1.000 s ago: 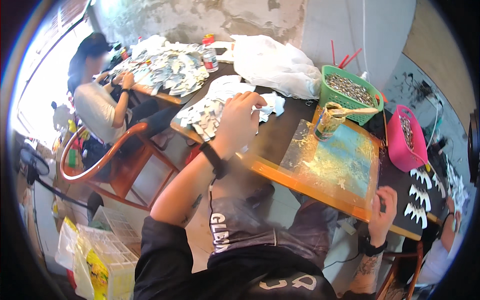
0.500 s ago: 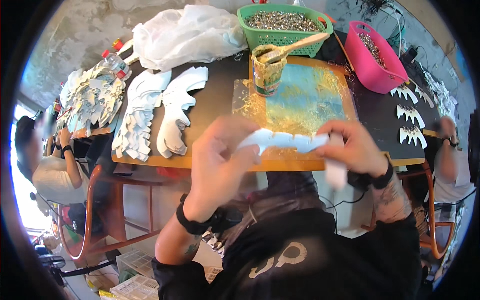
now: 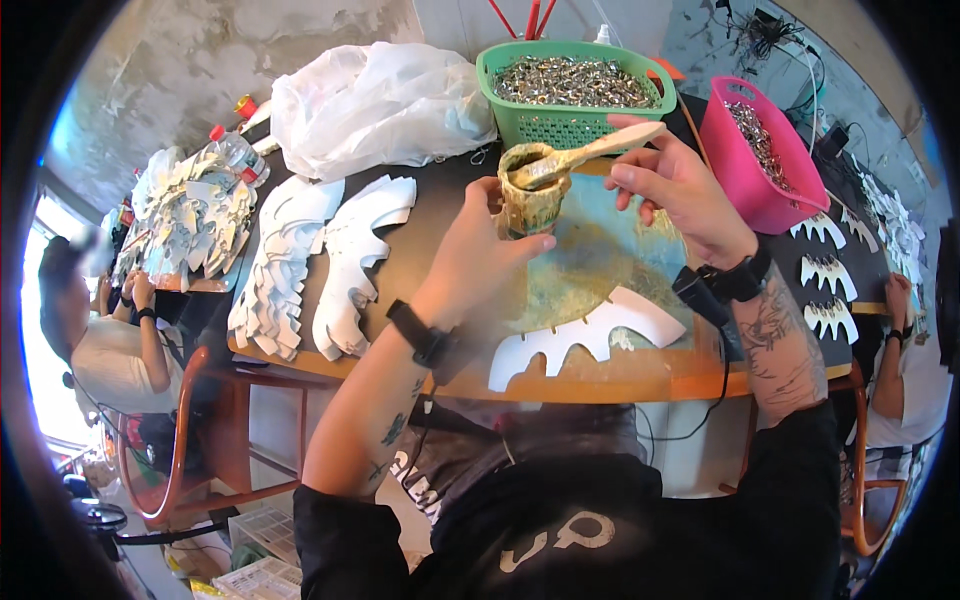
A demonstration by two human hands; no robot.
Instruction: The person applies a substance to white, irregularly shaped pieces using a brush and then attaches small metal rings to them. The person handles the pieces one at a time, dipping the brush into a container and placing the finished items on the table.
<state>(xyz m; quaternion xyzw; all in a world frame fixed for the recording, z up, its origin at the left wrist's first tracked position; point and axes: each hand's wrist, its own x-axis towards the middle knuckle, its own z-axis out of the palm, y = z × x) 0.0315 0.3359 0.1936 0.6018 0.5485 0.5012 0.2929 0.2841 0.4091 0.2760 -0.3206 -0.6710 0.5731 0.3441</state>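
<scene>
A glue-crusted can [image 3: 533, 210] stands on the table with a wooden-handled brush [image 3: 600, 148] resting in its mouth. My left hand [image 3: 480, 245] is wrapped round the can's left side, thumb across its lower front. Beside the brush handle is my right hand [image 3: 675, 190], its fingers apart above and below the wood, holding nothing. A white curved piece with a scalloped edge [image 3: 575, 343] lies flat near the table's front edge, below both hands. Under the can spreads a blue, glue-smeared sheet [image 3: 590, 265].
Stacked white scalloped pieces [image 3: 350, 270] lie left, near a pile of cut pieces [image 3: 195, 215]. A white plastic bag [image 3: 380, 110], a green basket [image 3: 545, 125] and a pink basket [image 3: 745, 180] of small metal parts stand behind. Pieces with metal parts [image 3: 830, 275] lie right. Other people sit at both sides.
The white piece has gone from between my hands to the table. My left hand has moved up to the can, my right hand up to the brush handle.
</scene>
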